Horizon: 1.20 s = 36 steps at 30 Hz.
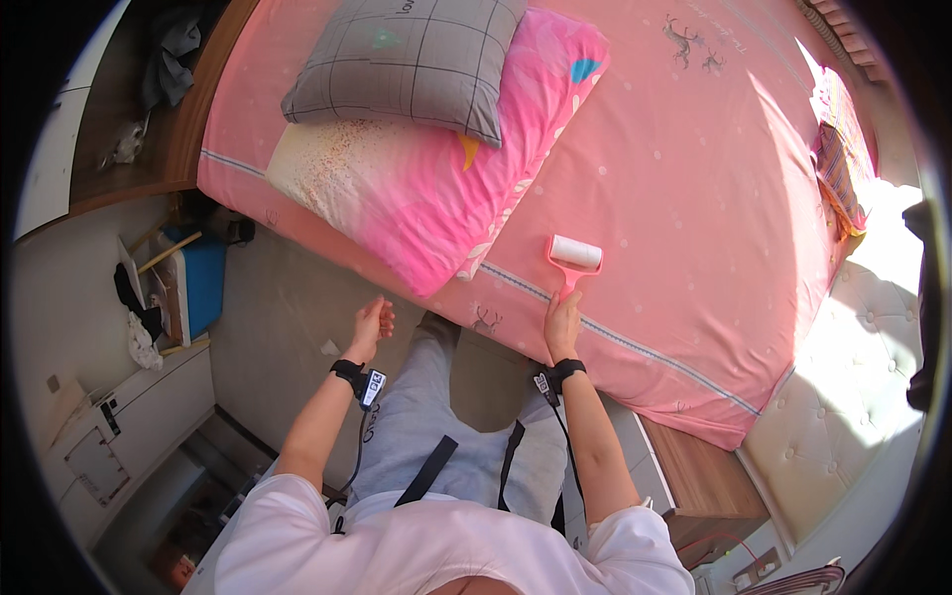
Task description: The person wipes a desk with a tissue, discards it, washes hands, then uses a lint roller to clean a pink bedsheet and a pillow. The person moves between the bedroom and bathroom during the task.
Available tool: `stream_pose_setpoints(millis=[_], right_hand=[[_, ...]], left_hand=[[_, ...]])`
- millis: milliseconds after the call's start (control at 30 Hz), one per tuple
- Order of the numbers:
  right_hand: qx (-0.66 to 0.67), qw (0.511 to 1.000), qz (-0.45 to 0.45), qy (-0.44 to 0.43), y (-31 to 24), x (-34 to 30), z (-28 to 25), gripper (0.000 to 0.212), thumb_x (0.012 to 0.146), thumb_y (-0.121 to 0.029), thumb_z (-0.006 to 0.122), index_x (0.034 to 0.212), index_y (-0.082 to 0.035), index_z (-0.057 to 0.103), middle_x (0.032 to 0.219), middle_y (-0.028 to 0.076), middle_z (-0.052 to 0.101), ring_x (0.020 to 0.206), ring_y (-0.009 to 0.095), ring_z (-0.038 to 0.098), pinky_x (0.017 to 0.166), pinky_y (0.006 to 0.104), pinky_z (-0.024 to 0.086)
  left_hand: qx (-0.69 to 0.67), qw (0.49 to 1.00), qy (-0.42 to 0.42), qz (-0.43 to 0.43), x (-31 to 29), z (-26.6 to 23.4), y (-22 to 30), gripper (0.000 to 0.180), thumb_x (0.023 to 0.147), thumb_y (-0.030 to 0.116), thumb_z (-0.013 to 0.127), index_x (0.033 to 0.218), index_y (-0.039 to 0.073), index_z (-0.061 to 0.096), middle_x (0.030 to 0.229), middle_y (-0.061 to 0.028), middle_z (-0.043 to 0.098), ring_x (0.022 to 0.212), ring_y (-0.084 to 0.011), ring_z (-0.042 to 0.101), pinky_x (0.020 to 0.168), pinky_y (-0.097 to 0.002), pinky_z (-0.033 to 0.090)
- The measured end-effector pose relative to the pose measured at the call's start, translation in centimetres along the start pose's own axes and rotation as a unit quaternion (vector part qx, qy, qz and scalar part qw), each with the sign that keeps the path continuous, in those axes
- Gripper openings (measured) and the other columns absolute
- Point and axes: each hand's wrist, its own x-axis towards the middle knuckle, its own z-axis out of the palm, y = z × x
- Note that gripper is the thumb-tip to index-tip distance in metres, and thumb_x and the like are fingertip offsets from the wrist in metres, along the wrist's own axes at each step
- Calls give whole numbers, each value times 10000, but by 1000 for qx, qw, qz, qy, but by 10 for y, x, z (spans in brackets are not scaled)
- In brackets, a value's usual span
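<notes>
A lint roller (574,256) with a white roll and a pink handle is in my right hand (562,322), whose fingers wrap round the handle. The roll rests on or just above the pink bed sheet (674,218), near the bed's front edge; I cannot tell if it touches. My left hand (373,323) hangs over the floor in front of the bed, holding nothing, its fingers loosely curled and partly apart. Closest to it lies a folded pink and cream quilt (407,198), with a grey checked pillow (407,69) on top.
A wooden cabinet (134,149) borders the bed at the left, with a blue box (203,283) below it. Along the right runs a tufted cream headboard (863,337). A patterned cloth (841,159) lies by it in sunlight. A wooden bedside cabinet (704,466) stands near my right arm.
</notes>
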Motion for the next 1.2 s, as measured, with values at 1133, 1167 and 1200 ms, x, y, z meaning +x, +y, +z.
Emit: stream_pose_setpoints(millis=[1133, 1167, 1200], right_hand=[[90, 934, -304, 165, -396, 82, -53, 416, 818, -247, 649, 1176, -62, 546, 1265, 164, 475, 1141, 337, 456, 927, 445, 346], [89, 935, -237, 250, -393, 124, -64, 518, 803, -302, 676, 1196, -5, 517, 1299, 198, 439, 1182, 347, 430, 964, 441, 336], [207, 956, -114, 175, -395, 160, -70, 575, 787, -317, 696, 1205, 25, 501, 1279, 209, 462, 1170, 331, 456, 962, 423, 358]], left_hand=[[271, 944, -150, 116, 137, -46, 483, 838, 818, 631, 532, 1416, 106, 270, 1340, -151, 428, 1138, -248, 477, 905, -433, 415], [256, 946, -167, 108, 141, -33, 481, 838, 808, 634, 544, 1403, 99, 294, 1336, -159, 429, 1154, -260, 468, 919, -429, 408], [239, 950, -174, 99, 145, -19, 476, 839, 799, 638, 555, 1389, 91, 318, 1332, -167, 429, 1169, -271, 458, 933, -426, 401]])
